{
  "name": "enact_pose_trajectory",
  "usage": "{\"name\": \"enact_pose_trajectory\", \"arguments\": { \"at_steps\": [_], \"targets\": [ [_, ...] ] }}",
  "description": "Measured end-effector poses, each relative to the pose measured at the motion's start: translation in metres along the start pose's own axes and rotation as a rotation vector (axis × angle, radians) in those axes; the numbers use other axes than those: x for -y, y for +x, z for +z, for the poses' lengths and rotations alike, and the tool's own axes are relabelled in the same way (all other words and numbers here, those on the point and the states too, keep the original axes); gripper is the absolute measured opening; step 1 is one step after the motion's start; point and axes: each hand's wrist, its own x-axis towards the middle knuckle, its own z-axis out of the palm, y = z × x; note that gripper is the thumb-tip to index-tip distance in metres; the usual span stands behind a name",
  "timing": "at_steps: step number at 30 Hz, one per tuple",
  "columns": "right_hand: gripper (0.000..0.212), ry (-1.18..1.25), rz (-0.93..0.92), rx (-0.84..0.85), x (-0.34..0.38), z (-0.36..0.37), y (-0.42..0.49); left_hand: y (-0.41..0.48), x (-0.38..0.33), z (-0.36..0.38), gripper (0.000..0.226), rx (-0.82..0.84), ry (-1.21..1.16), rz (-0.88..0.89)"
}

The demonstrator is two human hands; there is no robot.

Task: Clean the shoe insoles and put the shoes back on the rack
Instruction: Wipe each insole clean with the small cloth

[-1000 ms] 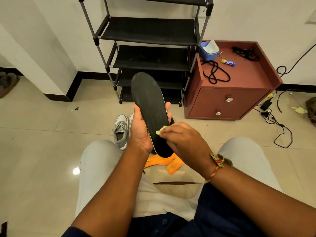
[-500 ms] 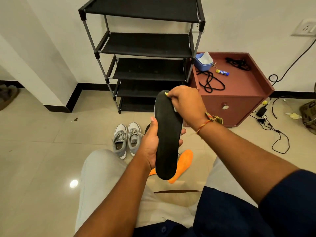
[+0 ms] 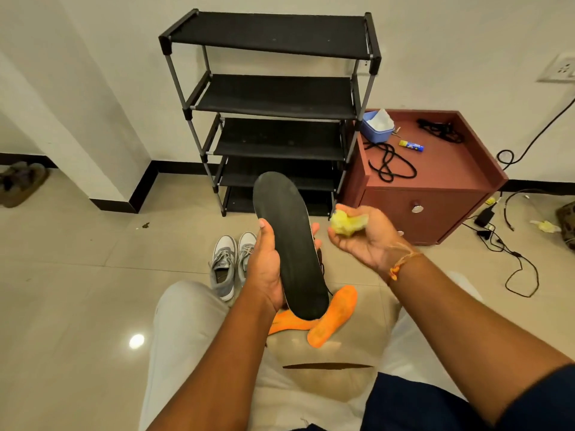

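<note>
Black insole [image 3: 291, 244] points toe-up toward the rack [image 3: 280, 98], left hand [image 3: 267, 269] gripping it (right hand [image 3: 364, 244] holds yellow wad [image 3: 346, 223]).

Left hand [image 3: 267, 269] gripping black insole [image 3: 289, 244], right hand [image 3: 364, 241] holding yellow cloth [image 3: 345, 223] beside it
</note>
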Motion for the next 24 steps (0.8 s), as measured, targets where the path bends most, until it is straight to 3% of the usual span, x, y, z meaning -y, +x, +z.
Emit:
{"name": "enact_pose_trajectory", "arguments": {
  "at_steps": [3,7,10,14,18,24],
  "targets": [
    [0.029,-0.032,0.143,0.009,-0.025,-0.01,-0.011,0.012,-0.003,0.001,0.048,-0.108,0.062,0.144],
    [0.046,-0.563,0.153,-0.005,-0.048,-0.013,-0.027,0.032,-0.014,0.005,0.036,-0.266,0.145,0.179],
    [0.048,-0.769,0.132,0.075,-0.049,-0.014,-0.031,0.049,-0.018,0.011,0.03,-0.308,0.27,0.185],
    [0.043,-0.8,0.005,0.127,-0.051,-0.02,-0.016,0.073,-0.02,0.013,0.027,-0.326,0.357,0.155],
    [0.032,-0.795,-0.003,0.119,-0.058,-0.03,0.005,0.099,-0.016,0.011,0.027,-0.316,0.461,0.099],
    [0.042,-0.88,-0.011,-0.08,-0.087,-0.061,0.063,0.154,0.015,-0.016,0.028,-0.323,0.649,-0.125]
  ]
}}
